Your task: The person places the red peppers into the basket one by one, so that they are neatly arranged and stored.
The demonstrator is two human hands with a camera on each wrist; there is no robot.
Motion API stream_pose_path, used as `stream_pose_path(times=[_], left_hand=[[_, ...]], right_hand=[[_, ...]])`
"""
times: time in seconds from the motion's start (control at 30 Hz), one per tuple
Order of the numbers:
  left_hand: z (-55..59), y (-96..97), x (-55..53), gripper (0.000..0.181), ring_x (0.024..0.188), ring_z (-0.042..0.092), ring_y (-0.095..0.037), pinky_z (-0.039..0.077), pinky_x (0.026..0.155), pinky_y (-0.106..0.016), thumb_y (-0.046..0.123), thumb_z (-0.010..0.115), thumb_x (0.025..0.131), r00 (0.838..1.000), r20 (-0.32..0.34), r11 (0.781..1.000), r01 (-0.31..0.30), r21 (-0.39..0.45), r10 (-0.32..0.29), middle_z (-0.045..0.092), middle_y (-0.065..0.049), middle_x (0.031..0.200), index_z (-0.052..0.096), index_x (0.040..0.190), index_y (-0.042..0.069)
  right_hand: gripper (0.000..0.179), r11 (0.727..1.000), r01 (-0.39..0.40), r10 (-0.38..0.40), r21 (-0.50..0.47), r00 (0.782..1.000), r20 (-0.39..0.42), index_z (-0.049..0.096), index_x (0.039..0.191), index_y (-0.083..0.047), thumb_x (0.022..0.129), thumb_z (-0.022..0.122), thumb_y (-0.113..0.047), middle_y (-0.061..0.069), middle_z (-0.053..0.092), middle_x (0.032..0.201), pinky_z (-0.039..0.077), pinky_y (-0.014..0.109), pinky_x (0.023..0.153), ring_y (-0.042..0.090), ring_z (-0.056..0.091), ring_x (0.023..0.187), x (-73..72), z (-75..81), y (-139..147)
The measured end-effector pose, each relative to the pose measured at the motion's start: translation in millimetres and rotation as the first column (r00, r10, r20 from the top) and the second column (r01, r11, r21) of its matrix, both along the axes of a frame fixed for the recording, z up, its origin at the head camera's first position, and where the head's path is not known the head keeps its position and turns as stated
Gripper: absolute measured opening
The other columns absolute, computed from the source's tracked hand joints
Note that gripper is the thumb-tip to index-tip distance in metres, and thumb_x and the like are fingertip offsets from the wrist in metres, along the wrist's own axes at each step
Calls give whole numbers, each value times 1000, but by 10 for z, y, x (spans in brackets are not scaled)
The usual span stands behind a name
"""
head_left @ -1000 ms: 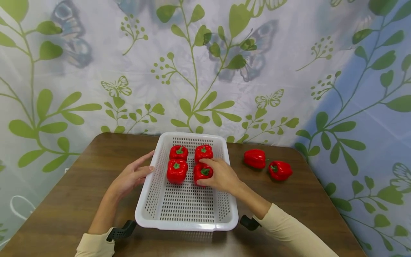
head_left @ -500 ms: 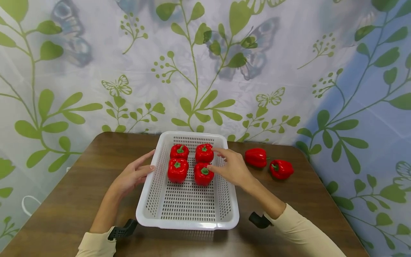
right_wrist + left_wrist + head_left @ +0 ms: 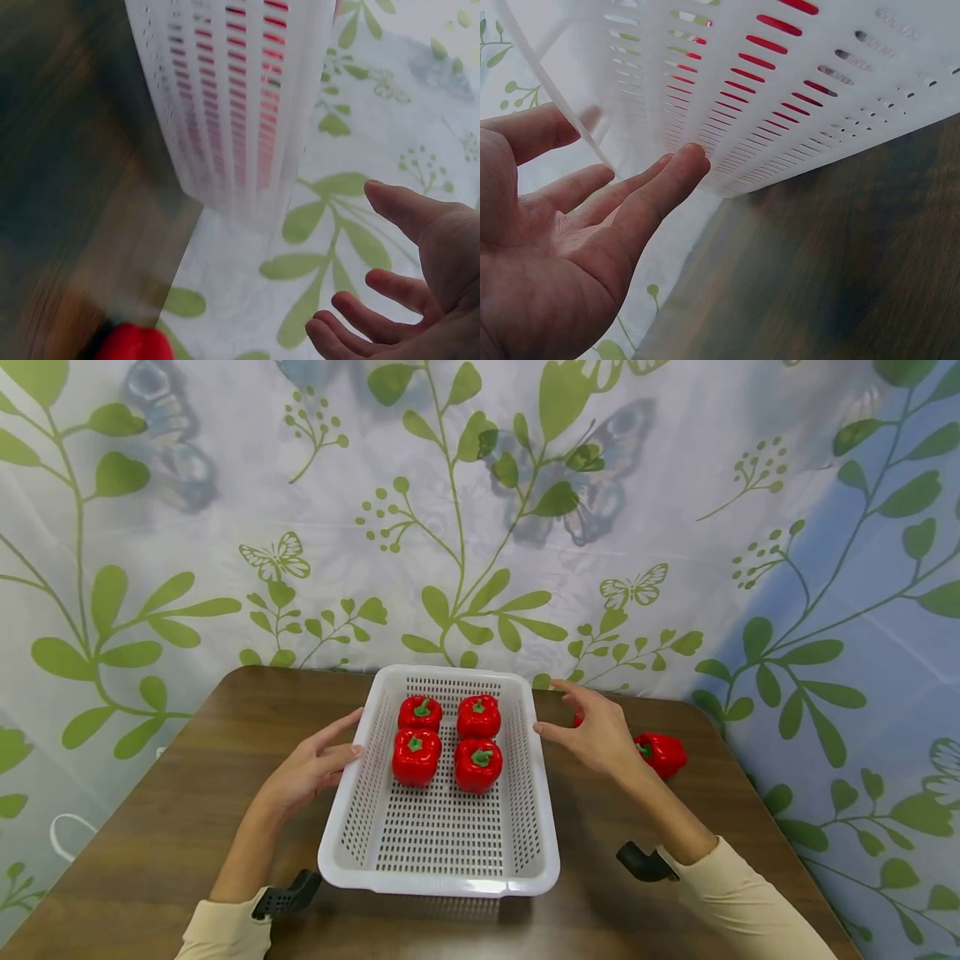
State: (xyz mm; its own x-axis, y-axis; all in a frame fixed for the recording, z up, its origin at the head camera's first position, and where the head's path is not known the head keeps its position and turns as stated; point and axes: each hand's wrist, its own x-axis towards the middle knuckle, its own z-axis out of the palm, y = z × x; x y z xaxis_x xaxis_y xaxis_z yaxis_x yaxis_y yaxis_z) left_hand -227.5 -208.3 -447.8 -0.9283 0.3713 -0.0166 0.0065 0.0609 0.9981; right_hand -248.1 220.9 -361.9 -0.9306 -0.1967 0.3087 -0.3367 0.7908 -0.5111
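A white perforated plastic basket (image 3: pixel 438 881) stands on the table, with several red bell peppers grouped in its far half, such as the near-left pepper (image 3: pixel 416 762) and the near-right pepper (image 3: pixel 477 770). My left hand (image 3: pixel 311 770) touches the basket's left rim with relaxed fingers; in the left wrist view the thumb (image 3: pixel 544 131) laps the rim. Just right of the basket, my right hand (image 3: pixel 592 731) is raised with thumb and fingers spread, holding nothing. It mostly hides one loose pepper (image 3: pixel 578 718); another loose pepper (image 3: pixel 663 753) lies to its right.
The brown wooden table (image 3: pixel 225 735) ends at a patterned cloth backdrop (image 3: pixel 337 527) with green leaves and butterflies. A dark wrist mount (image 3: pixel 288 897) sits on the left wrist and another mount (image 3: pixel 643 862) on the right. A white cord (image 3: pixel 63 835) shows at far left.
My right hand has let go of the near-right pepper, leaving it in the basket, and moved right over the rim toward the loose peppers. My left hand has stayed at the rim.
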Motion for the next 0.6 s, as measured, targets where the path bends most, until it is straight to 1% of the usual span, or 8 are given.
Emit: stream_pose_path(times=[0.1, 0.27, 0.5, 0.6], left_hand=[[-2, -6, -7, 70, 119, 66, -42, 59, 90, -52, 25, 57, 103, 1000, -10, 1000, 6, -4, -6, 48, -30, 149, 21, 163, 21], [-10, -6, -18, 70, 119, 67, -41, 60, 90, -51, 25, 57, 103, 1000, -10, 1000, 6, -9, -6, 48, -31, 149, 21, 163, 20], [-2, -8, -23, 69, 118, 67, -40, 60, 90, -49, 24, 57, 104, 1000, -5, 1000, 10, -1, -10, 48, -31, 149, 22, 163, 20], [3, -8, -25, 69, 118, 67, -40, 60, 91, -49, 24, 57, 104, 1000, -2, 1000, 10, 0, -10, 48, -31, 149, 22, 163, 20]], right_hand=[[73, 1000, 16, -16, 20, 1000, 8, 55, 146, -13, 84, 83, -40, 19, 65, 133, 52, 60, 95, 37, 63, 118, -12, 2, 130], [76, 997, 44, -47, 67, 998, 38, 50, 149, -11, 85, 81, -39, 23, 62, 137, 45, 66, 102, 42, 60, 122, -15, 17, 380], [80, 989, 107, -114, 105, 992, 59, 46, 151, -8, 86, 81, -38, 28, 57, 142, 41, 68, 104, 47, 55, 127, -27, 8, 712], [81, 986, 121, -131, 119, 988, 83, 44, 152, -8, 86, 81, -36, 29, 53, 145, 38, 70, 105, 50, 51, 130, -44, 0, 848]])
